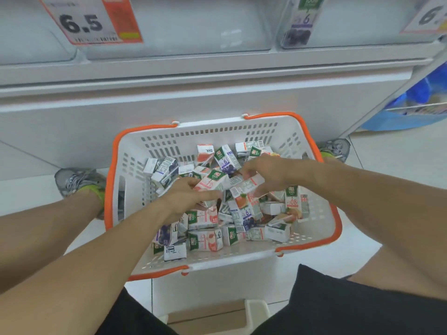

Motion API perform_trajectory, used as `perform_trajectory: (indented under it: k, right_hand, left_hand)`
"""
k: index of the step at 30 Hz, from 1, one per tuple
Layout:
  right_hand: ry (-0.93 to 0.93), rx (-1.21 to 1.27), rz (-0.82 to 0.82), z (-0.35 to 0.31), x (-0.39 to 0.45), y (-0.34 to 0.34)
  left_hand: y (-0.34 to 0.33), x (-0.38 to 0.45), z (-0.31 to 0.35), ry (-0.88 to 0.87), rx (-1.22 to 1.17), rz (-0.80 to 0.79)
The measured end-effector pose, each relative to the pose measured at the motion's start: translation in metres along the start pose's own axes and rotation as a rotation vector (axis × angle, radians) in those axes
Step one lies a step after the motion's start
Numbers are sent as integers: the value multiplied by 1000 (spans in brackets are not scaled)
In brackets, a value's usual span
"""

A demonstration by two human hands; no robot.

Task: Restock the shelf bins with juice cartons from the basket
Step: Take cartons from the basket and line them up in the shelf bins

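Dozens of cartons (217, 228) lie jumbled in the basket (135, 146), which stands on the floor below the bins (179, 42), probably so both hands can sort by flavour. The left hand (186, 199) curls its fingers (208, 195) round a pink carton (211, 182) near the basket's middle; the right hand (268, 175) pinches another carton (246, 186) just beside it. The bins look nearly bare.

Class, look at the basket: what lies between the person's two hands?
In the head view, pink-labelled juice cartons bridge the left hand and right hand.
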State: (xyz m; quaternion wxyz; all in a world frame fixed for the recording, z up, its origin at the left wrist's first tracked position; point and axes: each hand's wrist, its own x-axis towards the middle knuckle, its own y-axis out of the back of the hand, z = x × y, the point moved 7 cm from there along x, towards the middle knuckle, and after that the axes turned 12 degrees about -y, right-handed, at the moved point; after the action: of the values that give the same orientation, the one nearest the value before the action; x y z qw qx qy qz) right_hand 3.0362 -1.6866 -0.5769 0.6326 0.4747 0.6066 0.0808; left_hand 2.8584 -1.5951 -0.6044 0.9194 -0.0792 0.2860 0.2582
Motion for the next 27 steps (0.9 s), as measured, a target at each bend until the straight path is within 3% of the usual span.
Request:
perform_trajectory:
  k: [6,13,20,27]
  right_hand:
    - [-63,414,-124,-5,-44,74]
    - [-67,445,-228,1,-109,124]
    - [93,597,5,-25,-131,181]
    - [268,1123,125,-42,-145,220]
  left_hand:
    - [-14,-14,34,46,-400,-88]
    - [-37,-36,76,-37,-259,-167]
    - [-28,-53,151,-234,-89,-49]
    - [22,-75,225,-459,-100,-26]
